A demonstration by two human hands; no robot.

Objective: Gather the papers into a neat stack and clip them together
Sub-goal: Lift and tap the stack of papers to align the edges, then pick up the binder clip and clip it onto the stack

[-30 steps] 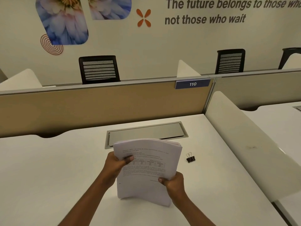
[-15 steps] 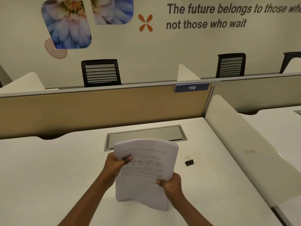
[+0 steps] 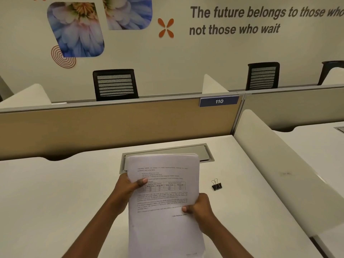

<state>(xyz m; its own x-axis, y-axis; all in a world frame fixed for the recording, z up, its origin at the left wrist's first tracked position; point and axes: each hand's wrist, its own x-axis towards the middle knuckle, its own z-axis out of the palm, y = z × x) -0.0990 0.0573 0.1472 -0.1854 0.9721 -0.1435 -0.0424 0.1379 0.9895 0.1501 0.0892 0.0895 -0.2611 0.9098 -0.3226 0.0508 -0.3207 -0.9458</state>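
Papers (image 3: 163, 198) stand upright over a white desk (image 3: 55, 202) in an open office, held between both hands at the lower centre of the view. The desk top is plain and matte, with a grey rectangular cable hatch (image 3: 206, 152) set into it at 12 o'clock from the papers, partly hidden behind their top edge. A tan partition (image 3: 111, 127) runs across the far edge of the desk and carries a blue plate reading 110 (image 3: 219, 101) at its right end. A rounded white side divider (image 3: 279, 164) slopes down the desk's right side, at 3 o'clock from the papers. Beyond the partition, black mesh-backed chairs (image 3: 115, 84) stand before a cream wall with flower pictures and a painted slogan. A black binder clip (image 3: 216, 185) lies on the desk at 2 o'clock from the papers, just beside them and apart from both hands, its wire handles raised.

The stack is thick, its sheets roughly aligned, the top edge slightly fanned and curving away. The front page bears printed text and a small table. The left hand (image 3: 126, 187) grips the left edge with the thumb pressed across the page; the right hand (image 3: 200, 209) pinches the right edge lower down.
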